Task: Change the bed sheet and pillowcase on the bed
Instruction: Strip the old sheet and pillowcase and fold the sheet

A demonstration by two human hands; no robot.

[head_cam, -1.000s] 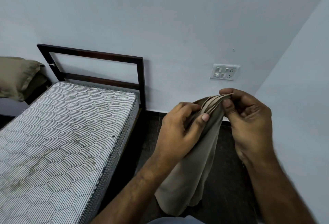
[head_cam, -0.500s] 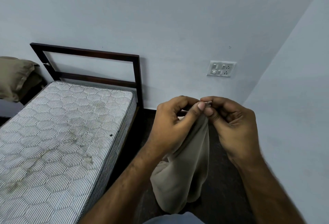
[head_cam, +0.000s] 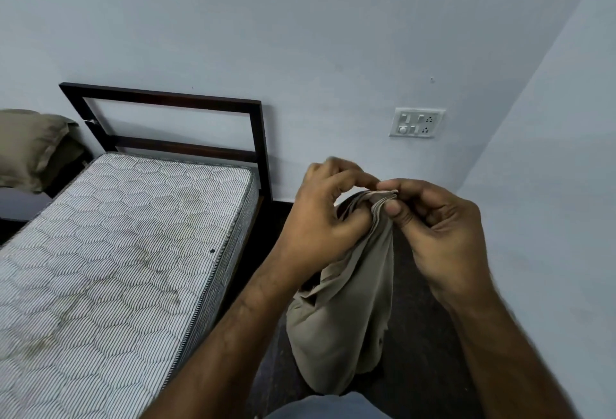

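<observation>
Both sets of fingers curl onto the gathered top of a beige cloth (head_cam: 346,302), likely the pillowcase or folded sheet, can't tell which. Right hand (head_cam: 446,235) pinches the bunched edge between thumb and forefinger; left hand (head_cam: 320,222) grips the same bunch from the other side, fingertips almost touching the right's. Layered hem edges show between the two pinches. Cloth hangs straight down from the fingers, long axis vertical, gathered end up, loose rounded end down, slack and bulging low. It is in the air, in front of the person, over dark floor (head_cam: 410,368), right of the bed and apart from it. Low end of the cloth sits just above a bit of blue-grey clothing (head_cam: 326,408) at the bottom edge. Bare mattress (head_cam: 110,252) to the left, grey-white hex quilting, stained patches, nothing lying on it. Its near corner and side edge run toward the left forearm. Dark headboard (head_cam: 166,125) frame stands at the mattress's far end against the wall (head_cam: 300,35). Olive pillow (head_cam: 30,145) at far left beyond the mattress edge, resting on a dark surface, partly cut off. Switch plate (head_cam: 416,122) on the wall above the hands. Side wall (head_cam: 550,185) close on the right, meeting the back wall in a corner behind the right hand. Open floor strip between bed and side wall is narrow; forearms fill most of it.
</observation>
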